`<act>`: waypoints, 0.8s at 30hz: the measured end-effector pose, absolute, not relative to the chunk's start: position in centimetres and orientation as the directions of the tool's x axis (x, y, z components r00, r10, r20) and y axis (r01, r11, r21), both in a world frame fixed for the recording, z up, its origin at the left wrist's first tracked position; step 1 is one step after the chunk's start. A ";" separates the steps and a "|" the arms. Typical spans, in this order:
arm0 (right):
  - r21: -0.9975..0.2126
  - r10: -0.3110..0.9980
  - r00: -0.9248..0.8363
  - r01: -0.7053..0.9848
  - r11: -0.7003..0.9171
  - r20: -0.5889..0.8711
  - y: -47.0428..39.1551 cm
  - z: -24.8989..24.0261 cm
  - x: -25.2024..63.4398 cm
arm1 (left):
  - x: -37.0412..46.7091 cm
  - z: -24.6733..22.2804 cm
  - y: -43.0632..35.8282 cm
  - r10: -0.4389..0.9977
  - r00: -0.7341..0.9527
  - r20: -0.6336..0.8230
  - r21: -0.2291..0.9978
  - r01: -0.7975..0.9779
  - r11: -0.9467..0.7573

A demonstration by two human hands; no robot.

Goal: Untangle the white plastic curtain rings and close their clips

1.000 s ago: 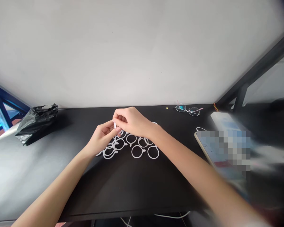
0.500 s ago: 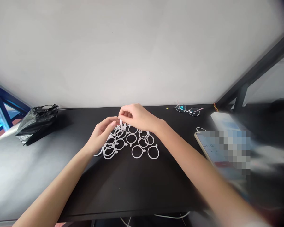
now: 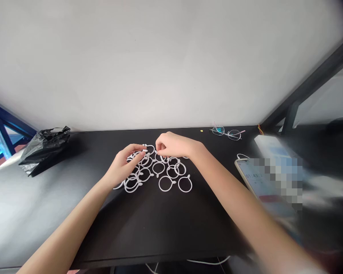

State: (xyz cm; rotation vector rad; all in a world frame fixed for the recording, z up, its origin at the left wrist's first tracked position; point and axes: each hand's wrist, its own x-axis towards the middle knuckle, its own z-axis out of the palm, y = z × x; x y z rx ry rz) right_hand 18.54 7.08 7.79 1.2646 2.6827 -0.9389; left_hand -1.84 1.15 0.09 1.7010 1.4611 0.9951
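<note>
Several white curtain rings, each with a small eyelet tab, lie in a loose, partly overlapping pile on the black table. At the pile's left side is my left hand, thumb and fingertips brought together around a bit of a white ring. Another ring lies just beyond those fingertips. My right hand is over the back of the pile, its fingers curled in a pinch at the tab of a ring. The hand covers part of that ring. Two rings lie apart at the front right.
On the left of the black table sits a crumpled black plastic bag. Eyeglasses lie by the wall at the back right. A phone with a cable and a white box are on the right.
My right hand has moved right and slightly down, away from my left fingertips. A ring now shows between the hands at the back. My left hand has shifted only slightly.
</note>
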 end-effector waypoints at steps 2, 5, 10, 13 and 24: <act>-0.492 0.692 -0.664 0.720 0.490 -0.283 7.0 7.7 18.2 | -1.9 -0.1 1.2 0.987 0.088 0.132 0.855 0.494 -0.158; -0.487 0.685 -0.667 0.721 0.493 -0.293 6.9 7.6 18.0 | -2.0 -0.3 1.2 0.985 0.104 0.137 0.840 0.515 -0.171; -0.482 0.691 -0.656 0.731 0.483 -0.303 7.2 7.4 18.2 | -1.9 0.0 1.1 0.985 0.119 0.127 0.816 0.551 -0.172; -0.465 0.705 -0.637 0.750 0.471 -0.312 7.5 7.2 18.4 | -1.8 0.1 0.9 0.979 0.141 0.150 0.767 0.608 -0.205; -0.504 0.732 -0.635 0.729 0.463 -0.245 7.4 8.0 19.0 | -1.1 -2.8 1.1 0.911 0.340 0.234 0.376 0.832 -0.407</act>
